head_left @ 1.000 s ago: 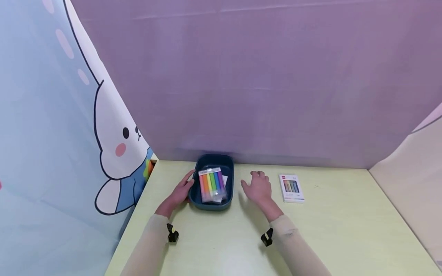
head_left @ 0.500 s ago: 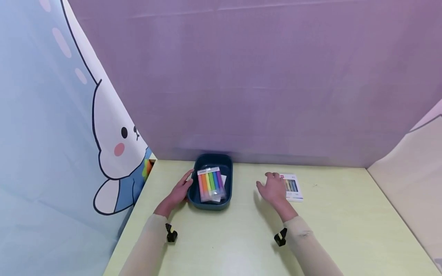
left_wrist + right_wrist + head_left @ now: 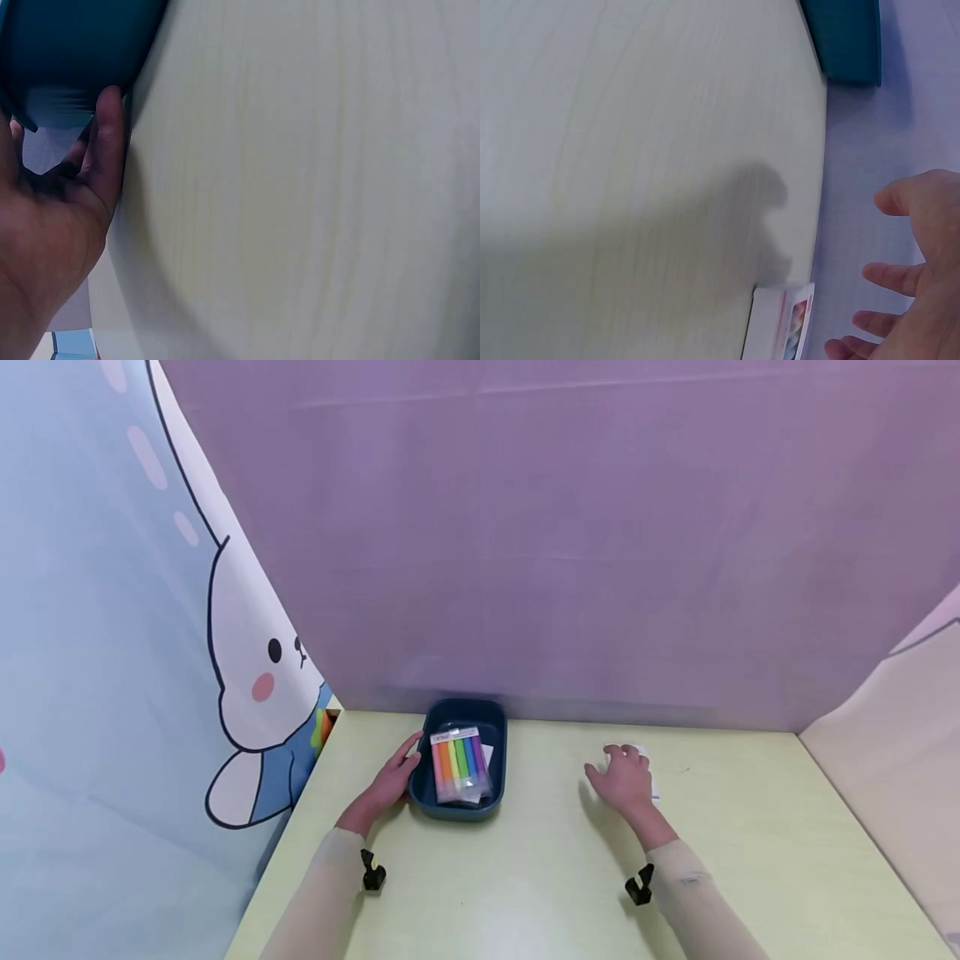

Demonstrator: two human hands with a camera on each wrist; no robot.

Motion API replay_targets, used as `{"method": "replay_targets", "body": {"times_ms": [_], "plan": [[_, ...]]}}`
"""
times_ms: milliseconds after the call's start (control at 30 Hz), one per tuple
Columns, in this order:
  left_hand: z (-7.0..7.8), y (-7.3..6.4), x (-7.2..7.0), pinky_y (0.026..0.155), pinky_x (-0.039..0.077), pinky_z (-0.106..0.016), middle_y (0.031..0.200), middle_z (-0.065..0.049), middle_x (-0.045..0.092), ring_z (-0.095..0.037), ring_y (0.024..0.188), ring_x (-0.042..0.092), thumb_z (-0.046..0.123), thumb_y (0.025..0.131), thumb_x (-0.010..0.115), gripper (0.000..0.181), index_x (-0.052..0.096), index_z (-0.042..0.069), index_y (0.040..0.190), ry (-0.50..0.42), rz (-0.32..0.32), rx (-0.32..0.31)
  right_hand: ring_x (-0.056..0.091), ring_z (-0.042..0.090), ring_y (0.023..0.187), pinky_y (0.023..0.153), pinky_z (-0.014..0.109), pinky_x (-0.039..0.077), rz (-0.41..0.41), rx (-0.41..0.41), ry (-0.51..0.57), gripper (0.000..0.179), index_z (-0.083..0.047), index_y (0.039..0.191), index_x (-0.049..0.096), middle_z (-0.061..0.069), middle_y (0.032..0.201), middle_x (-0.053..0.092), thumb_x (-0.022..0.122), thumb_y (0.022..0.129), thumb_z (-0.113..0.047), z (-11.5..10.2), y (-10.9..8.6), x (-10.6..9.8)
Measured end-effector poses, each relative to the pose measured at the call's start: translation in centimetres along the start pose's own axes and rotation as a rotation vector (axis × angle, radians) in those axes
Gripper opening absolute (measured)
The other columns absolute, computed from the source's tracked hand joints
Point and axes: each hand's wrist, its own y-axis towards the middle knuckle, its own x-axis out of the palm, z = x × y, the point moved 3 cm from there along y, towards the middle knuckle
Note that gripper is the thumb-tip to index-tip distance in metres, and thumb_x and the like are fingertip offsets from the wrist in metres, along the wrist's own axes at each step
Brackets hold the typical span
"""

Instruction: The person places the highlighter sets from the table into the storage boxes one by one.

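Right hand [image 3: 624,779] hovering spread and empty over the white box of pens [image 3: 784,330] on the counter [image 3: 525,877], right of the tray [image 3: 497,777]. Best lowered squarely, pinching the long edges. Left hand [image 3: 390,783] resting flat-fingered against the tray's side, holding nothing.
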Motion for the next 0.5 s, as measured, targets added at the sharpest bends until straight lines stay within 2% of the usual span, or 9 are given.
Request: {"method": "replay_targets", "body": {"times_ms": [100,200,500], "plan": [[0.1,0.1,0.0,0.049,0.045,-0.04,0.118,-0.015,0.042,-0.027,0.075,0.056,0.04,0.093,0.036,0.041,0.027,0.045,0.133,0.013,0.014,0.025,0.031,0.049,0.108,0.078,0.059,0.032,0.017,0.012,-0.001,0.059,-0.003,0.12,0.048,0.027,0.125,0.034,0.055,0.079,-0.045,0.7,0.1,-0.1],[0.0,0.2,0.0,0.05,0.046,-0.04,0.12,-0.014,0.041,-0.028,0.08,0.055,0.039,0.094,0.036,0.041,0.027,0.046,0.133,0.024,0.022,0.02,0.032,0.048,0.106,0.075,0.059,0.032,0.022,0.036,0.0,0.062,-0.003,0.121,0.047,0.027,0.122,0.035,0.056,0.078,-0.046,1.4,0.1,-0.1],[0.0,0.2,0.1,0.054,0.046,-0.038,0.128,-0.009,0.036,-0.031,0.093,0.05,0.042,0.092,0.037,0.041,0.027,0.048,0.132,0.047,0.041,0.001,0.03,0.051,0.104,0.074,0.062,0.028,-0.025,0.13,-0.026,0.084,-0.002,0.131,0.03,0.033,0.124,0.027,0.06,0.072,-0.054,3.0,0.1,0.3]]}}
